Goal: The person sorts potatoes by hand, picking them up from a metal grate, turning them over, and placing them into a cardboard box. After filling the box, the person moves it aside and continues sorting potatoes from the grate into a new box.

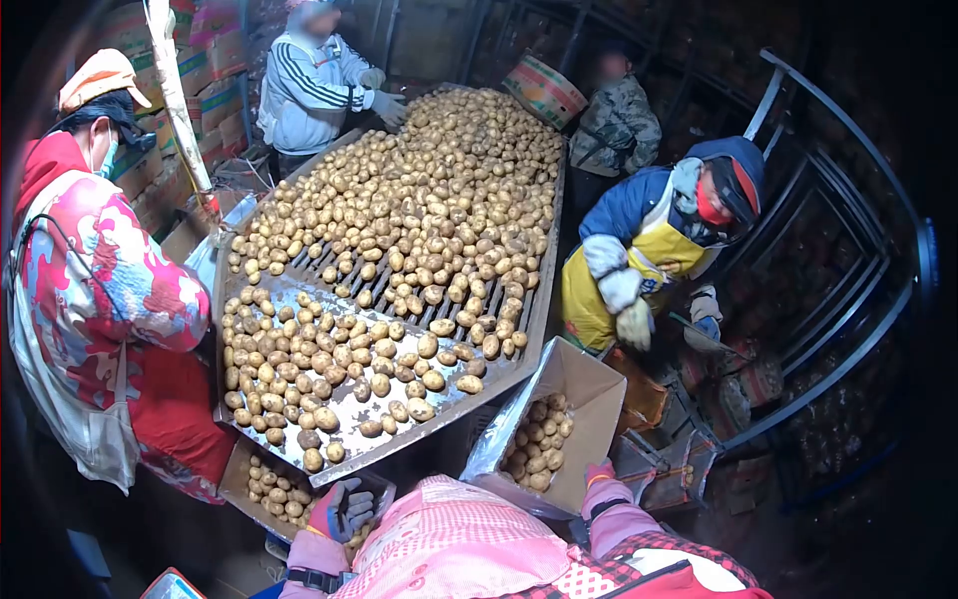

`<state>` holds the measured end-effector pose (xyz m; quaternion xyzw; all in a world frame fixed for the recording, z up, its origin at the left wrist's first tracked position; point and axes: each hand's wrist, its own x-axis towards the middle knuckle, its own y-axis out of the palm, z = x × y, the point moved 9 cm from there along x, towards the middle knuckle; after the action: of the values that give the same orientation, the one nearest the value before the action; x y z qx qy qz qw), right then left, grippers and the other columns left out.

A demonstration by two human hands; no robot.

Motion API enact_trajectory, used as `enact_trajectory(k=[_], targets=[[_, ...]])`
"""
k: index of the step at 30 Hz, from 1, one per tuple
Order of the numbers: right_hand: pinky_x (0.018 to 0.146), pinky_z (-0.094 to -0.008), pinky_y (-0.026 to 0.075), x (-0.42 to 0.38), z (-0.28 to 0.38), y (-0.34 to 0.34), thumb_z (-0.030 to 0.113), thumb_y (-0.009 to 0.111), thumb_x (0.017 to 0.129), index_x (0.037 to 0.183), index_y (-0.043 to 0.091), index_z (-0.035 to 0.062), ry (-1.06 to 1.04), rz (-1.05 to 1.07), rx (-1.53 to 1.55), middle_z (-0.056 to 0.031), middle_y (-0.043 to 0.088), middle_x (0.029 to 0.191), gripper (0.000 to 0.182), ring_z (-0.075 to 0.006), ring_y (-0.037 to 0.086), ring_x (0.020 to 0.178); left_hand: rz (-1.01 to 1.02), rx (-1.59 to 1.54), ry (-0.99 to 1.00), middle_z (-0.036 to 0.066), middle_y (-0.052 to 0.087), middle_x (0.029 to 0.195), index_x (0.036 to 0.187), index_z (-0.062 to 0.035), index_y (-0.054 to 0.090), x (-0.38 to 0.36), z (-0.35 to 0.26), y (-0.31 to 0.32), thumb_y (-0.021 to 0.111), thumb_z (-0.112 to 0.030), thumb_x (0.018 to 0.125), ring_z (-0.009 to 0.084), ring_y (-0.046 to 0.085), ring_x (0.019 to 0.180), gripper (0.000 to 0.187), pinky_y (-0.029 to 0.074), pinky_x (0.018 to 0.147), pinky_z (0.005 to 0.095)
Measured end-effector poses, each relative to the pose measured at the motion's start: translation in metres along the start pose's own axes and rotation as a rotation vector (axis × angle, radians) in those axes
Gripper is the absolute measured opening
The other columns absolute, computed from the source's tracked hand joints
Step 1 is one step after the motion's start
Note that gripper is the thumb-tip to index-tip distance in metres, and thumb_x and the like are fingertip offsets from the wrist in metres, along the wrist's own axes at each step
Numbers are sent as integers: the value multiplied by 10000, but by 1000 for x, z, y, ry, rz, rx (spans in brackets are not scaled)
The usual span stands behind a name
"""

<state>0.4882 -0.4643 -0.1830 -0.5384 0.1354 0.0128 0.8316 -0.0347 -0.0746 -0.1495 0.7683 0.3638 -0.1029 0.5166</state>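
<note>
My left hand (344, 511), in a grey and pink glove, is at the near corner of the sorting table. Its fingers are apart and hold nothing, just above a box of potatoes (277, 491). My right hand (599, 475), in a pink glove, grips the near right edge of a cardboard box (589, 399). That box is tilted, lined with clear plastic and partly filled with potatoes (540, 439). Ahead, many loose potatoes (429, 215) cover the slatted part of the sorting table (479, 401), and more lie on its metal tray end.
A person in a red and pink jacket (110, 270) stands at the left. Two people (314, 85) (617, 120) are at the far end, beside a patterned carton (545, 90). A person in a yellow apron (649, 260) leans in at right, near a metal frame (858, 110).
</note>
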Motion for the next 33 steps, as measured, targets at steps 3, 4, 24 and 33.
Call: enact_trajectory(k=[3,4,24,33], targets=[[959,-426,462,1,0,1,287,684,707,1226,551,123,48,-15,2,-151,632,1179,561,-331,599,1108,-5,73,-8,140,646,1068,1305,-90,477,6,3,-15,530,-471,936,257,646,918,533,544,802,408],[941,-429,474,20,-11,12,284,691,699,1196,571,131,24,-60,-37,-141,649,1152,534,-327,615,1082,-120,163,-32,144,643,1081,1305,-105,492,0,-1,-12,540,-466,930,270,641,933,523,536,811,422],[990,-404,434,15,198,5,269,744,756,1372,432,14,-551,-195,-208,-220,525,1319,736,-336,540,1182,-149,-33,-13,162,617,1073,1316,-27,461,-29,-6,-15,448,-372,994,243,648,934,472,537,843,380],[1080,-414,249,-39,355,74,450,658,805,1454,218,53,-847,145,-590,-240,253,1451,879,-360,283,1317,-127,-150,45,137,656,1028,1220,-51,561,-26,14,-20,534,-389,938,241,647,922,441,515,822,370]])
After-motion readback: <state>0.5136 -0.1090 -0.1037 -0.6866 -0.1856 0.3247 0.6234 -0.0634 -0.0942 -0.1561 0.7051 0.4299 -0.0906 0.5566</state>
